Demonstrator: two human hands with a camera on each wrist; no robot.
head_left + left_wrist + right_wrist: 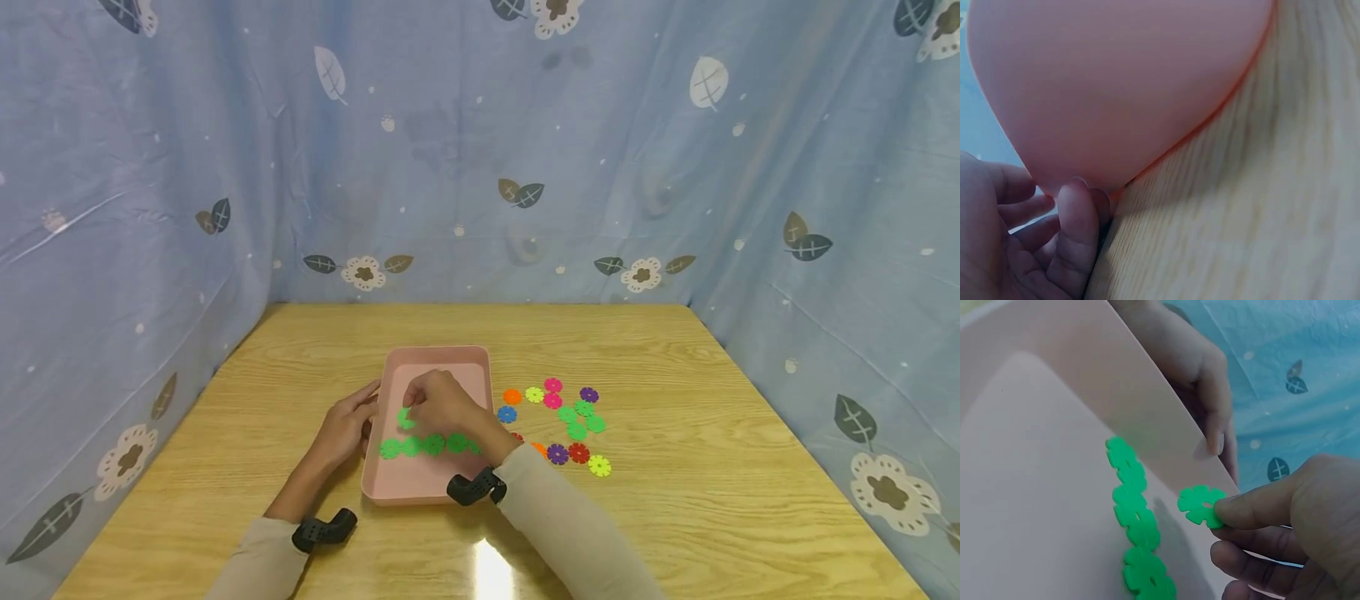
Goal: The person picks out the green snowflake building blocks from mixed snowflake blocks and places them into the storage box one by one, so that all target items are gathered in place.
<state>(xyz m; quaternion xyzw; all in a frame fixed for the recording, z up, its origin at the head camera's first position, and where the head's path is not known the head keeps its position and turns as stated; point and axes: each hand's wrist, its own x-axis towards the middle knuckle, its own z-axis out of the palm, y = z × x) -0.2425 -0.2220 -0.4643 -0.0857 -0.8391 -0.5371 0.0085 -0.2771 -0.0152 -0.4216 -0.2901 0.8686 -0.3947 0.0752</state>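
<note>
A pink tray (pixel 427 492) sits on the table, with a row of green flower-shaped plastic discs (pixel 433 444) laid across its floor. My right hand (pixel 442 404) is over the tray and pinches one more green disc (pixel 1192 505) between thumb and fingers, apart from the row. At the tray's left side, my left hand (pixel 345 429) holds the wall, its fingers at the rim and its thumb (pixel 1077 215) lower on the outside. The right forearm hides part of the row's right end in the head view.
Right of the tray lie loose discs: several green ones (pixel 577 431), pink ones (pixel 552 401), a blue one (pixel 507 414), a purple one (pixel 557 454), a red one (pixel 579 452) and a yellow one (pixel 599 465). A patterned blue curtain (pixel 457 167) surrounds the wooden table (pixel 675 517).
</note>
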